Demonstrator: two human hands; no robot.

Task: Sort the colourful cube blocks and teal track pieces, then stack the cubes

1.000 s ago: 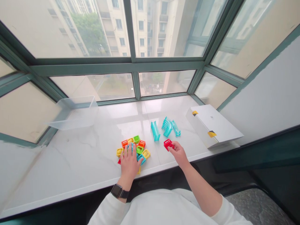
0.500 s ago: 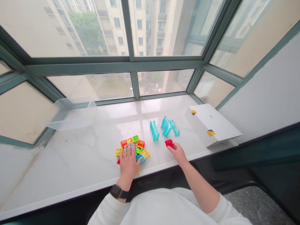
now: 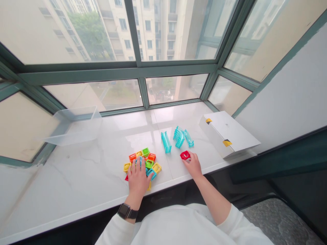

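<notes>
My left hand (image 3: pixel 138 177) lies spread over a cluster of colourful plastic toy blocks, covering part of it. Around its fingers show a green block (image 3: pixel 145 151), an orange block (image 3: pixel 132 157), a yellow block (image 3: pixel 156 167) and a blue block (image 3: pixel 151 174). Between thumb and fingers, my right hand (image 3: pixel 193 166) grips a red block (image 3: pixel 185 155) close to the white surface. Just beyond it lie translucent turquoise track pieces: a straight one (image 3: pixel 166 142), a curved one (image 3: pixel 179 137) and a narrower one (image 3: pixel 189 138).
A clear plastic bin (image 3: pixel 76 131) stands at the far left of the white sill (image 3: pixel 102 170). On the right is a white box (image 3: pixel 230 132) with yellow-and-black tape tabs. Windows with green frames (image 3: pixel 122 73) border the back, and the sill's front edge runs close to my body.
The red block has turned in my right hand, so a different face with an opening shows. My left hand stays on the blocks. The whole view has shifted slightly.
</notes>
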